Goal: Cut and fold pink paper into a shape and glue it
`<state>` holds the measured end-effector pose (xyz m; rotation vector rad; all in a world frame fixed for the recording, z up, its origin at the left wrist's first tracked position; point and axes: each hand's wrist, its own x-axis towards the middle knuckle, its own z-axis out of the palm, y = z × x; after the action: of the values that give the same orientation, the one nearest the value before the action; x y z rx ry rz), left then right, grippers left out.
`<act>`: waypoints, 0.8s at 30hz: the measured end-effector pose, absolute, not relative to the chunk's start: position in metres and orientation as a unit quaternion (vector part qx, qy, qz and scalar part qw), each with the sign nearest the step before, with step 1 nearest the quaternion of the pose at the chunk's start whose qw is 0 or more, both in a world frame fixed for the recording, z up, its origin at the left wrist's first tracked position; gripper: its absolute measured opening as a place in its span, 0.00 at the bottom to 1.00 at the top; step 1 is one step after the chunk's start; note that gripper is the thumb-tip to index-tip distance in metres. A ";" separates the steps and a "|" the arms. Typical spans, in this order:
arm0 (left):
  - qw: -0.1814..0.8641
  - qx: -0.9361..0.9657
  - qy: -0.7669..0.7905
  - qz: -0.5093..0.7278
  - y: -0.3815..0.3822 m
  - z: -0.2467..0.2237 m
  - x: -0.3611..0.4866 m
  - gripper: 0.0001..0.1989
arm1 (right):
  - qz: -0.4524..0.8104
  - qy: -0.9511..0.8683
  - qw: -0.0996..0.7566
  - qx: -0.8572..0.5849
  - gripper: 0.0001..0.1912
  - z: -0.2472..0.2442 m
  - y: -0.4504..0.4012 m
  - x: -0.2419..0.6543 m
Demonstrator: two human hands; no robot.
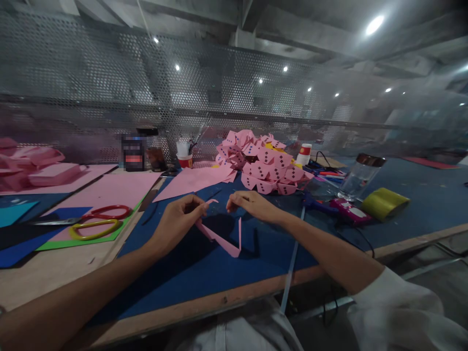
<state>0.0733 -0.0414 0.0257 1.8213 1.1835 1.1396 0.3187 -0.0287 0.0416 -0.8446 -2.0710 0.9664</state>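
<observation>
My left hand (183, 214) is closed, pinching a folded pink paper strip (221, 240) between thumb and fingers. The strip hangs below the hand in a V shape, and a short curled end pokes out above the thumb. Just to its right, my right hand (254, 204) is closed with its fingertips pressed together, apart from the strip. Whatever those fingers may hold is too small to see. Both hands are over the blue table surface (219, 280). Behind them rises a heap of folded pink paper pieces (270, 168) with dark dots.
Scissors (97, 226) with red and yellow handles lie on coloured sheets at left. Pink sheets (193, 181) lie behind my left hand. At right are a glass jar (361, 178), a yellow roll (385, 204), a magenta device (351, 210) and cables. A perforated metal screen (219, 92) stands behind.
</observation>
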 end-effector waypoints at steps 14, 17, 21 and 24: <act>0.296 0.669 0.501 0.463 -0.011 0.026 0.051 0.16 | 0.516 -0.764 0.250 -0.297 0.16 0.037 -0.020 0.330; 0.297 0.661 0.508 0.466 -0.007 0.025 0.049 0.17 | 0.511 -0.768 0.253 -0.293 0.14 0.037 -0.022 0.330; 0.301 0.661 0.505 0.466 -0.006 0.023 0.049 0.18 | 0.458 -0.791 0.271 -0.303 0.11 0.033 -0.024 0.326; 0.283 0.666 0.503 0.474 -0.007 0.026 0.050 0.19 | 0.419 -0.799 0.295 -0.314 0.10 0.031 -0.024 0.323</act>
<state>0.0500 -0.0071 0.0257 1.7820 1.3463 1.2679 0.3227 -0.0239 0.0310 -0.8351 -2.1268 1.1152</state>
